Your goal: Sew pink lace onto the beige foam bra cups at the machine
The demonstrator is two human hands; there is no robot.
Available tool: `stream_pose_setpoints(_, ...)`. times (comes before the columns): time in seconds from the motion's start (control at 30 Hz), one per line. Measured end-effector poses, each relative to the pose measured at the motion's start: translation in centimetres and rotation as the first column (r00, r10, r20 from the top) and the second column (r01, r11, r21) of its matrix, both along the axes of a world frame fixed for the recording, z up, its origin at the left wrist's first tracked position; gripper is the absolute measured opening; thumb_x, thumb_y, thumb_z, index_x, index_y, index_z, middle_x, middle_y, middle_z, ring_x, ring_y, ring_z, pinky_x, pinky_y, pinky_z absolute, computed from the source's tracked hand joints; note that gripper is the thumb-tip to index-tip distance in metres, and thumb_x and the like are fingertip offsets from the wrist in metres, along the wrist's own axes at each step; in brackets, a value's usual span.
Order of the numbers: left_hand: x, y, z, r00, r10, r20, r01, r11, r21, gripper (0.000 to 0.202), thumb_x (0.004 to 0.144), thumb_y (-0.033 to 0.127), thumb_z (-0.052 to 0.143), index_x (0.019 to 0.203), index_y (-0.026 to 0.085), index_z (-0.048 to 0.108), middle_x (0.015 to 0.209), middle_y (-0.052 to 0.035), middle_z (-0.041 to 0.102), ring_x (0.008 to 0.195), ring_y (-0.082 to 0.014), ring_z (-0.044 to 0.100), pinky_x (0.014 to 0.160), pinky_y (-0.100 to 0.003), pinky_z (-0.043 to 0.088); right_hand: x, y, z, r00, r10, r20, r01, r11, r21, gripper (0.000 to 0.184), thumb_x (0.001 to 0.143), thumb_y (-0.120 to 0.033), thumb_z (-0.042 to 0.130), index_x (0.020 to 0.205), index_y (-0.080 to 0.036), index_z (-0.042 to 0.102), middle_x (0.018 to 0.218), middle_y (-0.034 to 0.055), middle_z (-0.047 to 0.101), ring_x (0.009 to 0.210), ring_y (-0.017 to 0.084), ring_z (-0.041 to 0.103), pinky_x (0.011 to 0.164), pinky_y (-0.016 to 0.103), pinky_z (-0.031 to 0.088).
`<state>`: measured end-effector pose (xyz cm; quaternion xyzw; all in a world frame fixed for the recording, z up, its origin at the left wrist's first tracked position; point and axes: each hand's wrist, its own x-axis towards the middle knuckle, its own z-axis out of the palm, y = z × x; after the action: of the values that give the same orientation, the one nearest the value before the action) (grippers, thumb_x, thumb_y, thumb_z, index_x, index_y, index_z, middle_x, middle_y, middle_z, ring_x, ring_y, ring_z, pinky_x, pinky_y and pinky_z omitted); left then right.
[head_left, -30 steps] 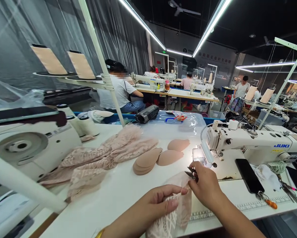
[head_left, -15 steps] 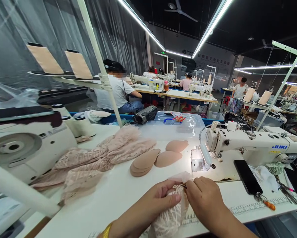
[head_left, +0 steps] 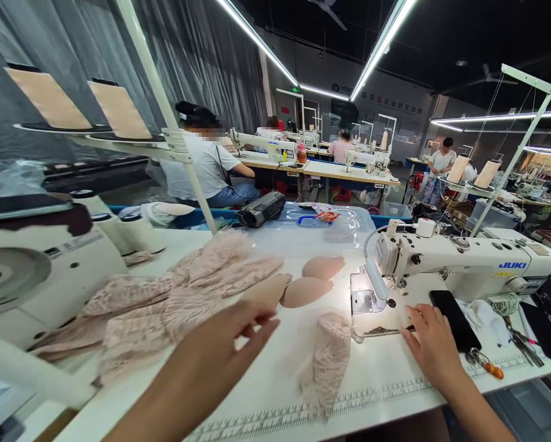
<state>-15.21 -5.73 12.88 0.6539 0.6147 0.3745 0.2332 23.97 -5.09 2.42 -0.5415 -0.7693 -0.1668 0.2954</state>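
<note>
A beige lace piece [head_left: 331,362] lies by itself on the white table, in front of the sewing machine [head_left: 459,258]. My left hand [head_left: 231,334] is over the near side of the beige oval pads [head_left: 268,290], thumb and fingers apart; it hides part of them, so contact cannot be made out. Two more oval pads [head_left: 306,292] lie just to the right of these. At the front of the machine bed, left of the black phone [head_left: 454,319], my right hand [head_left: 434,337] is open with fingers spread and nothing in it.
Beige lace fabric [head_left: 183,301] is heaped on the left. Behind the pads are a clear plastic lid [head_left: 339,230] and a dark device [head_left: 261,210]. Keys [head_left: 484,362] and scissors [head_left: 526,350] lie at right. A measuring tape [head_left: 371,393] runs along the front edge. Co-workers sit beyond.
Both hands have let go of the lace piece, which now lies on the table. My left hand has moved left to the pads, my right hand rightwards to the machine bed. The view has shifted slightly.
</note>
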Motion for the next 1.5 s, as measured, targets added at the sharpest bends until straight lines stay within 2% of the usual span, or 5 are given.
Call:
stream_pose_setpoints(0.23,7.8,2.5,-4.9,0.983,-0.184,-0.015,0.182,0.979,-0.096,0.027,0.077,0.048,0.064,0.071,0.022,0.061,0.08,-0.0072,0.062,0.081,-0.0292,0.057,0.075,-0.038,0.039,-9.2,-2.8,1.0,0.828,0.487,-0.279,-0.552,0.798,-0.243,0.035,0.095,-0.019,0.067,0.13,-0.024,0.062,0.126,0.0105,0.068,0.112,0.027,0.062,0.096,0.042,0.054)
stream_pose_setpoints(0.53,8.0,0.0,0.1,0.687,-0.395,0.61,0.644,0.719,-0.261,0.019,0.067,0.025,0.061,0.084,0.018,0.064,0.088,-0.0047,0.072,0.079,-0.0205,0.061,0.07,-0.028,0.044,-6.8,-3.8,5.2,0.601,0.375,-0.706,-0.599,0.796,-0.088,0.036,0.107,-0.036,0.052,0.143,-0.032,0.054,0.136,0.0104,0.062,0.129,0.026,0.055,0.109,0.044,0.044)
stream_pose_setpoints(0.8,8.8,-1.7,0.7,0.645,-0.287,0.708,0.691,0.614,-0.38,0.027,0.065,0.031,0.072,0.072,0.02,0.049,0.066,0.0,0.068,0.055,-0.0104,0.041,0.053,-0.022,0.024,-8.2,-2.2,4.3,0.069,-0.193,-0.979,-0.984,0.15,-0.099,0.061,0.066,-0.063,0.093,0.096,-0.017,0.067,0.079,0.0003,0.067,0.072,0.015,0.063,0.07,0.026,0.049)
stream_pose_setpoints(1.17,3.6,3.2,-2.0,0.925,-0.282,-0.255,0.277,0.959,-0.057,0.035,0.091,0.042,0.048,0.113,0.02,0.065,0.119,-0.0103,0.074,0.109,-0.0279,0.068,0.092,-0.04,0.055,-8.4,1.8,1.2,0.207,-0.239,-0.949,-0.786,0.537,-0.307,0.058,0.076,-0.072,0.08,0.079,-0.02,0.054,0.059,-0.0088,0.049,0.047,0.007,0.041,0.05,0.022,0.028)
stream_pose_setpoints(1.5,-2.6,8.0,-4.8,0.823,-0.029,-0.568,0.144,0.977,0.158,0.033,0.088,0.037,0.048,0.101,0.02,0.073,0.117,-0.0153,0.078,0.111,-0.0348,0.072,0.097,-0.048,0.057,-7.8,2.7,-0.8,0.223,-0.199,-0.954,-0.8,0.522,-0.296,0.051,0.084,-0.069,0.073,0.083,-0.021,0.056,0.066,-0.0059,0.054,0.056,0.013,0.053,0.055,0.025,0.031)
